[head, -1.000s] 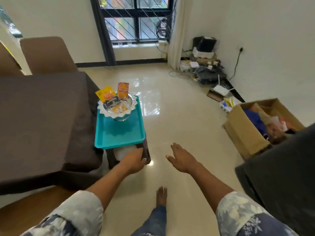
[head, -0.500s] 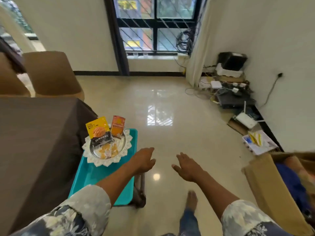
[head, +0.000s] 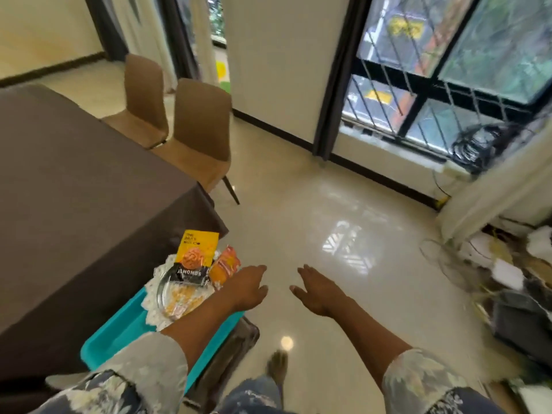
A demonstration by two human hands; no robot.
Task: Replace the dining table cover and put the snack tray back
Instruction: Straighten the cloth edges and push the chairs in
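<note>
A dark brown cover (head: 74, 189) lies over the dining table on the left. Beside the table's corner a teal snack tray (head: 119, 336) sits on a small dark stool (head: 236, 342). It carries a glass dish on a white doily (head: 167, 297) with a yellow almond packet (head: 195, 252) and an orange packet (head: 225, 265). My left hand (head: 246, 289) hovers above the tray's right edge with straight fingers, holding nothing. Over the floor to its right, my right hand (head: 318, 292) is also open and empty.
Two tan chairs (head: 197, 135) stand at the table's far side. A barred window (head: 448, 79) with dark curtains is ahead. Cables, a router and clutter (head: 507, 270) line the right wall. Glossy tiled floor (head: 313, 210) lies open ahead; my bare foot (head: 277, 369) steps forward.
My left hand let go of the stool's edge and rose over the tray's right side. My view turned left, and the cardboard box went out of sight.
</note>
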